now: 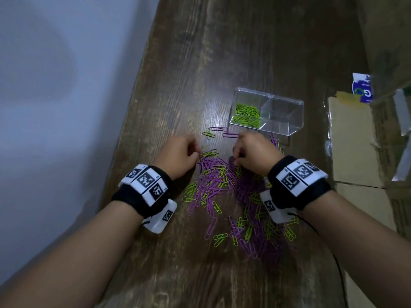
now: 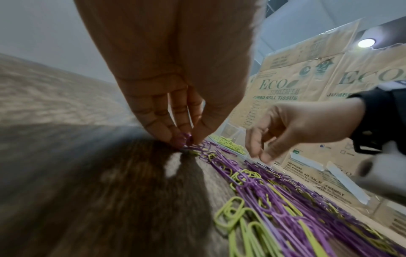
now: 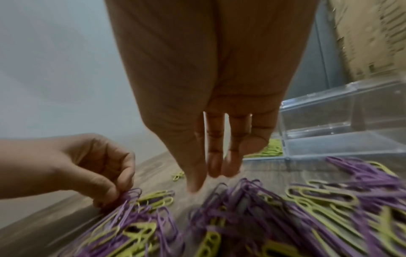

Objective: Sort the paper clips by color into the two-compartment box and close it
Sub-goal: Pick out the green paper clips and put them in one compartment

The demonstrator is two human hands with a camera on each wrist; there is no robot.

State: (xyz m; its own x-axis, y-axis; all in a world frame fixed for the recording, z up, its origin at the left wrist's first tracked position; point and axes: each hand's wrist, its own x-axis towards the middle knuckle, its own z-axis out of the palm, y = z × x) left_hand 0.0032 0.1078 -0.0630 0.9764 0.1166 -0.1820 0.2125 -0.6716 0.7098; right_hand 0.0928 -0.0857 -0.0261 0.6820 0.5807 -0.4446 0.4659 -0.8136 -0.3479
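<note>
Left wrist view — left hand (image 2: 175,97) grip pinches purple clips (image 2: 186,139) at the pile's edge; right hand (image 3: 211,121) grip slack

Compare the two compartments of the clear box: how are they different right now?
The left compartment holds a heap of green paper clips; the right compartment holds no clips. The left compartment lies nearer the left hand; the right compartment lies nearer the cardboard. Both are transparent, uncovered, look similar in size, and share one dividing wall of the box.
</note>
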